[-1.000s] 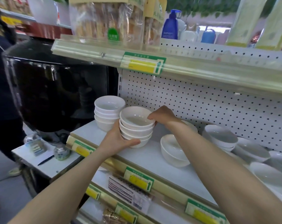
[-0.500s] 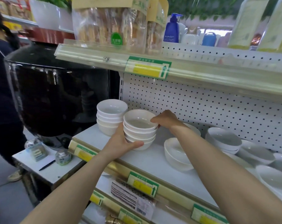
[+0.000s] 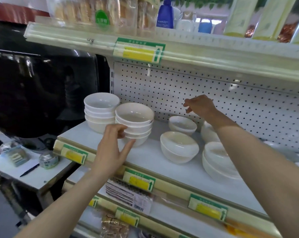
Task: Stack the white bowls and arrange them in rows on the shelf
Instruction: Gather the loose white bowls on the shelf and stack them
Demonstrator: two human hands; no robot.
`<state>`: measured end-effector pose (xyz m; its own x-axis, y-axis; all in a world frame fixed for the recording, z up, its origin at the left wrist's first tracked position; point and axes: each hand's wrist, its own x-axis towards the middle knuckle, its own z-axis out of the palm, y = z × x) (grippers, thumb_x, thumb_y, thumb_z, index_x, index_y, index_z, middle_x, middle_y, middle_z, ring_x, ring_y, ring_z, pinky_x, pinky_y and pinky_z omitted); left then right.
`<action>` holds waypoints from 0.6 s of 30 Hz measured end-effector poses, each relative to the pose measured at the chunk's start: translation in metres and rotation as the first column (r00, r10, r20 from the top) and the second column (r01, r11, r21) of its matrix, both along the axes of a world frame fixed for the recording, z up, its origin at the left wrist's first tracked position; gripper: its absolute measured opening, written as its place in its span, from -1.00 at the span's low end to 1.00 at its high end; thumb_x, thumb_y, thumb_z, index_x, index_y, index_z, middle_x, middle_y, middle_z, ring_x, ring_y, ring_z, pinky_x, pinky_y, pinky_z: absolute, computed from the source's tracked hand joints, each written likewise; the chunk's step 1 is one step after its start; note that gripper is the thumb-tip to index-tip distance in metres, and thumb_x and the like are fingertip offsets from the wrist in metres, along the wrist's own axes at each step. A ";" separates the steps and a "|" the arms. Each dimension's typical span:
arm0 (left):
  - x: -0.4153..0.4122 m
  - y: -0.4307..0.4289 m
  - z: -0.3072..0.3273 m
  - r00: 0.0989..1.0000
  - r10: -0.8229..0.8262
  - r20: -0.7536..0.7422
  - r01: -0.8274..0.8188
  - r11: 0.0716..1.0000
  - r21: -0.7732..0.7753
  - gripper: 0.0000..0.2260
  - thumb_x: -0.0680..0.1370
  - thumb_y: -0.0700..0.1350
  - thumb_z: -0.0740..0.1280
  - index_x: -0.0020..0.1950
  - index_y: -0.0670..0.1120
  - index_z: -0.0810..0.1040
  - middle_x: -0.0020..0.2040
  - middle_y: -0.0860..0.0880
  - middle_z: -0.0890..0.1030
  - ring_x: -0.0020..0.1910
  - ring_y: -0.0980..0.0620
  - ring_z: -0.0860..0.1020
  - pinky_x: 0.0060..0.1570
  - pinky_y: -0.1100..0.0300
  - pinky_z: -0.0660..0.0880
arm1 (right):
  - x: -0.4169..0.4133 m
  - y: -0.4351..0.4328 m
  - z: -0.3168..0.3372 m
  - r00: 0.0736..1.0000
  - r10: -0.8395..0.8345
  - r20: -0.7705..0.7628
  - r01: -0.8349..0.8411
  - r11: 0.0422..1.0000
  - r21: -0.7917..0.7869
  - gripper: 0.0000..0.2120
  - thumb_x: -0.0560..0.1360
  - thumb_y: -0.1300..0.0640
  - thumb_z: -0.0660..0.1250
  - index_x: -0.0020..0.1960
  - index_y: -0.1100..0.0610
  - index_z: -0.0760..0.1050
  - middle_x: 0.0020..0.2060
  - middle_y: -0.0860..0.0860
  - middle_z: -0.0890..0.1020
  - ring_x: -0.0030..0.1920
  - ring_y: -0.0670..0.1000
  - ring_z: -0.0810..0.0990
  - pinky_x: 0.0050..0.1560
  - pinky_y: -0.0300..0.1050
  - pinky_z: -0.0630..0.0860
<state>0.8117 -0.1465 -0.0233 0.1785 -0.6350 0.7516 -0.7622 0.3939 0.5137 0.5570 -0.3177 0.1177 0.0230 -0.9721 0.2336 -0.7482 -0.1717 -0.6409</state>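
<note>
- Head view: the left hand lies open against the front stack of white bowls on the shelf, with the thumb at its base and the fingers at its side.
- The right hand hovers with loose, empty fingers. A tilted bowl lies below it, nearer the person.
- Best to steady the stack with the left hand, then bring that bowl across level and seat it squarely.
- The price tags are green and yellow with an arrow, but their print is too blurred to read.
</note>
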 end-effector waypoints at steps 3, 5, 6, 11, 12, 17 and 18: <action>-0.025 -0.001 0.007 0.983 -0.078 0.169 0.079 0.997 -0.003 -0.71 0.58 0.03 0.29 0.25 -0.05 0.46 0.10 0.07 0.46 -0.02 0.17 0.52 -0.08 0.19 0.49 | -0.021 -0.009 -0.004 0.992 -0.029 -0.123 0.032 0.999 0.024 -0.79 0.52 0.04 0.29 -0.17 0.08 0.65 -0.30 0.00 0.68 -0.33 -0.04 0.53 -0.17 -0.13 0.56; -0.045 -0.005 0.014 0.961 -0.137 0.240 0.136 0.990 0.020 -0.69 0.60 0.06 0.25 0.28 -0.04 0.48 0.17 0.05 0.49 0.03 0.18 0.52 -0.05 0.21 0.49 | -0.030 -0.015 -0.011 0.962 -0.019 -0.274 0.034 0.998 0.051 -0.78 0.48 0.10 0.28 -0.33 0.09 0.48 -0.37 0.00 0.59 -0.27 0.05 0.49 -0.28 -0.15 0.46; -0.055 -0.008 0.018 0.952 -0.161 0.262 0.151 0.987 0.060 -0.65 0.60 0.09 0.23 0.33 -0.03 0.47 0.23 0.04 0.49 0.10 0.16 0.51 0.02 0.19 0.49 | -0.034 -0.019 -0.015 0.948 -0.022 -0.318 0.042 0.998 0.056 -0.77 0.46 0.13 0.27 -0.37 0.08 0.41 -0.39 0.01 0.53 -0.27 0.08 0.46 -0.31 -0.16 0.39; -0.097 -0.033 0.020 0.962 -0.221 0.160 0.122 0.873 0.472 -0.12 0.47 0.35 0.27 0.60 -0.08 0.01 0.59 -0.01 0.11 0.54 0.04 0.13 0.49 0.12 0.15 | -0.040 -0.036 -0.029 0.825 -0.026 -0.564 0.047 0.999 0.023 -0.84 0.50 0.15 0.21 -0.25 0.08 0.45 -0.34 0.04 0.44 -0.21 0.11 0.39 -0.18 -0.07 0.32; -0.102 -0.038 0.020 0.966 -0.227 0.120 0.134 0.844 0.519 -0.04 0.42 0.37 0.32 0.60 -0.09 -0.04 0.59 -0.01 0.10 0.54 0.04 0.13 0.47 0.14 0.15 | -0.041 -0.039 -0.030 0.795 -0.026 -0.606 0.053 0.998 0.027 -0.84 0.53 0.13 0.21 -0.19 0.09 0.50 -0.29 0.05 0.47 -0.16 0.13 0.41 -0.06 -0.02 0.36; -0.111 -0.051 0.018 0.973 -0.226 -0.057 0.215 0.779 0.588 0.17 0.17 0.40 0.49 0.58 -0.04 0.00 0.56 0.06 0.16 0.48 0.10 0.25 0.29 0.29 0.22 | -0.038 -0.060 -0.040 0.689 0.017 -0.725 0.024 0.999 0.046 -0.92 0.52 0.28 0.19 -0.15 0.18 0.38 -0.17 0.08 0.46 0.05 0.16 0.46 0.25 0.10 0.34; -0.111 -0.052 0.017 0.973 -0.222 -0.060 0.214 0.776 0.594 0.21 0.12 0.42 0.47 0.59 -0.05 0.01 0.57 0.06 0.14 0.49 0.10 0.23 0.32 0.29 0.20 | -0.036 -0.064 -0.044 0.671 0.035 -0.740 -0.001 0.999 0.046 -0.95 0.53 0.28 0.18 -0.07 0.17 0.41 -0.09 0.10 0.50 0.11 0.16 0.47 0.27 0.12 0.33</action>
